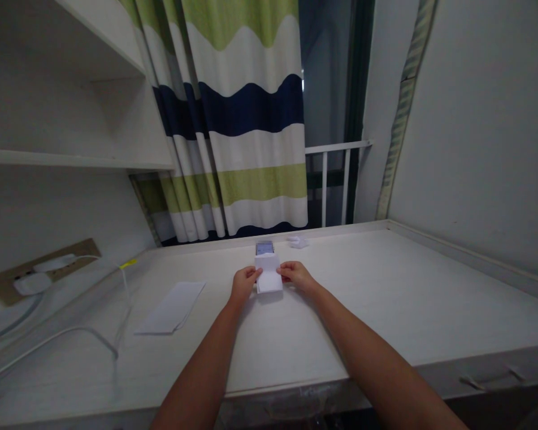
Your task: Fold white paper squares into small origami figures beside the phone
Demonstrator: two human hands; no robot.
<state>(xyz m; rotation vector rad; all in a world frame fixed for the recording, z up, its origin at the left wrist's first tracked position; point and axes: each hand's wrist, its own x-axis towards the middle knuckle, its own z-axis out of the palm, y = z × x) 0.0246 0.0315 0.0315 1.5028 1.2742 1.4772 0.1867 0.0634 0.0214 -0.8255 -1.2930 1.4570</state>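
Between my two hands is a small folded piece of white paper (269, 276), held just above the desk with a crease across its upper part. My left hand (245, 282) pinches its left edge, thumb on top. On the opposite edge, my right hand (297, 275) grips it between thumb and fingers. Right behind the paper stands a phone (264, 247) with a lit screen, its lower part hidden by the paper. A small folded white paper shape (298, 242) lies to the right of the phone.
A stack of white paper sheets (170, 308) lies on the white desk (385, 286) to the left. Plugs in a wall socket strip (45, 272) trail white cables (85, 329) over the desk's left side. Shelves (72, 158) overhang there. A striped curtain (255, 107) hangs behind.
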